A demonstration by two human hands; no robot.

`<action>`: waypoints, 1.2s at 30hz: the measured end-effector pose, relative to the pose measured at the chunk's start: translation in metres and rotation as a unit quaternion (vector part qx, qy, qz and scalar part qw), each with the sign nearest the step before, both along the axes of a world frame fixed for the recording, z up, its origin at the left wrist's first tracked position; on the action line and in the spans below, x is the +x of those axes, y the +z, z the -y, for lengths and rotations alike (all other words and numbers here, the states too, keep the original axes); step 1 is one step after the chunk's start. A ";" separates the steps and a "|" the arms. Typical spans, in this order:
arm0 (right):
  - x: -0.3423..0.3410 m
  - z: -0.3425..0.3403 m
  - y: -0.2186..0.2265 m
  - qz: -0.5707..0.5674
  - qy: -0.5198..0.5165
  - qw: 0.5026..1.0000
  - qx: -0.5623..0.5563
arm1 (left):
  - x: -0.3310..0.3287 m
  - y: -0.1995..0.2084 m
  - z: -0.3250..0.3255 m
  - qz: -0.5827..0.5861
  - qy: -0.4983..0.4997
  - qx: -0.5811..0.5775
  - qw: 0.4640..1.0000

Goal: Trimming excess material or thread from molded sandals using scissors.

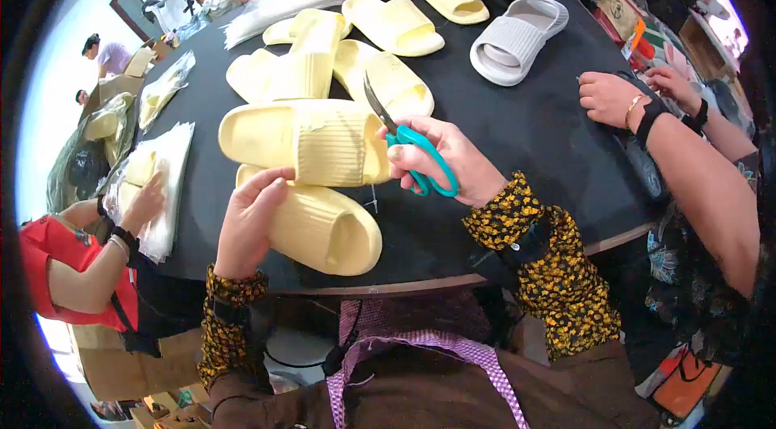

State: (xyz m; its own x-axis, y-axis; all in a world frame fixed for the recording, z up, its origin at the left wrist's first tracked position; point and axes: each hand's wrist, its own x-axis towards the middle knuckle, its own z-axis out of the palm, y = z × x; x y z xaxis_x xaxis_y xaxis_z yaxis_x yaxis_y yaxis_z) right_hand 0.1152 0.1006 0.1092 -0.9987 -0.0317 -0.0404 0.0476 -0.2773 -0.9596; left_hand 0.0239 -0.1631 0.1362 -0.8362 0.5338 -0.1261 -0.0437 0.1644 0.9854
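our right hand (444,158) grips teal scissors (427,151), our left hand (252,223) pinches two pale yellow slippers (311,223) by the table's edge (420,284), and we seem to be trimming, the next move calling for blades (377,103) turned toward the dangling white strand (373,204).

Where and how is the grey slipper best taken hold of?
The grey slipper is likely best gripped by its ribbed strap, which arches above the sole. Come from the near side, where the strap's opening faces; yellow slippers lie to its left.
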 end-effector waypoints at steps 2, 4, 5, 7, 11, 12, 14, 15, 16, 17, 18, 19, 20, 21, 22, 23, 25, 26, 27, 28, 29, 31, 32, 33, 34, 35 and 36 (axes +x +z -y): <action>-0.001 -0.001 -0.002 -0.005 0.000 1.000 -0.003 | 0.000 0.003 -0.010 -0.015 -0.045 -0.034 0.998; 0.000 -0.001 -0.002 -0.012 -0.005 1.000 0.002 | -0.004 0.000 -0.015 -0.023 -0.044 -0.056 0.997; 0.000 0.000 -0.002 -0.013 -0.004 1.000 0.003 | -0.008 -0.004 -0.017 -0.030 -0.046 -0.080 0.995; 0.000 0.000 -0.003 -0.021 -0.006 1.000 -0.003 | -0.016 -0.013 -0.022 0.011 -0.066 -0.041 0.997; 0.000 0.000 -0.003 -0.011 -0.004 1.000 -0.011 | -0.020 -0.015 -0.023 0.059 -0.075 -0.054 0.994; 0.000 -0.001 -0.002 -0.012 -0.003 1.000 -0.009 | -0.022 -0.016 -0.023 0.084 -0.076 -0.041 0.993; 0.000 0.000 0.001 -0.016 0.000 1.000 -0.007 | -0.019 -0.010 -0.017 0.041 -0.053 -0.019 0.998; -0.001 0.000 0.000 -0.021 -0.002 1.000 -0.008 | -0.018 -0.009 -0.014 0.001 -0.030 0.004 1.000; -0.001 0.000 -0.001 -0.025 -0.006 1.000 -0.010 | -0.016 -0.003 -0.014 -0.013 -0.005 0.062 0.998; 0.000 -0.001 0.000 -0.024 -0.008 1.000 -0.009 | -0.009 0.006 -0.016 -0.030 0.044 0.091 0.994; 0.000 -0.001 0.002 -0.019 -0.008 1.000 -0.001 | -0.008 0.009 -0.013 -0.035 0.066 0.143 0.987; 0.000 0.000 0.003 -0.014 -0.008 1.000 0.007 | -0.007 0.012 -0.011 -0.040 0.088 0.195 0.976; 0.001 0.001 0.003 -0.014 -0.005 1.000 0.007 | -0.005 0.014 -0.011 -0.041 0.090 0.195 0.976; 0.001 0.002 0.003 -0.018 -0.007 1.000 0.017 | 0.000 0.017 -0.014 -0.050 0.116 0.207 0.970; 0.002 0.003 0.003 -0.021 -0.010 0.999 0.028 | 0.002 0.019 -0.016 -0.059 0.142 0.218 0.964; 0.002 0.003 0.003 -0.023 -0.006 0.999 0.028 | 0.004 0.016 -0.014 -0.061 0.145 0.219 0.963; 0.001 0.002 0.000 -0.016 -0.019 0.999 0.046 | 0.008 0.008 -0.012 -0.048 0.107 0.168 0.979; 0.001 0.001 -0.001 -0.017 -0.019 0.999 0.048 | 0.011 0.010 -0.011 -0.035 0.091 0.131 0.987; 0.001 0.001 -0.002 -0.018 -0.020 0.999 0.045 | 0.013 0.008 -0.014 -0.036 0.093 0.132 0.986; 0.001 0.001 -0.002 -0.019 -0.021 0.999 0.042 | 0.015 0.005 -0.018 -0.035 0.093 0.176 0.979; 0.001 0.002 -0.002 -0.019 -0.020 0.999 0.043 | 0.015 0.002 -0.020 -0.033 0.092 0.219 0.971; 0.001 0.003 0.000 -0.007 -0.004 0.999 0.031 | 0.014 -0.006 -0.020 -0.056 0.104 0.203 0.972; 0.001 0.003 0.000 -0.006 -0.004 0.999 0.032 | 0.015 -0.009 -0.021 -0.081 0.103 0.187 0.974; 0.002 0.003 0.002 -0.002 0.010 1.000 0.016 | 0.016 -0.011 -0.024 -0.104 0.101 0.171 0.974; 0.002 0.002 0.002 0.002 0.023 1.000 0.000 | 0.019 -0.009 -0.025 -0.111 0.095 0.122 0.982; 0.003 0.002 0.001 0.004 0.021 1.000 0.000 | 0.021 -0.010 -0.028 -0.110 0.093 0.122 0.982; 0.003 0.003 0.002 0.006 0.035 0.999 -0.014 | 0.024 -0.011 -0.032 -0.121 0.080 0.132 0.981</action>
State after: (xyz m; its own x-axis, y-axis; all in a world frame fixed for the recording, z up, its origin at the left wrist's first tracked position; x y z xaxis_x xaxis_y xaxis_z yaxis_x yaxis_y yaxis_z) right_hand 0.1186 0.0972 0.1111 -0.9936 -0.1018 -0.0496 0.0781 -0.2990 -0.9511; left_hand 0.0479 -0.1309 0.1249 -0.9001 0.3807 0.2119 0.1929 -0.0880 0.9773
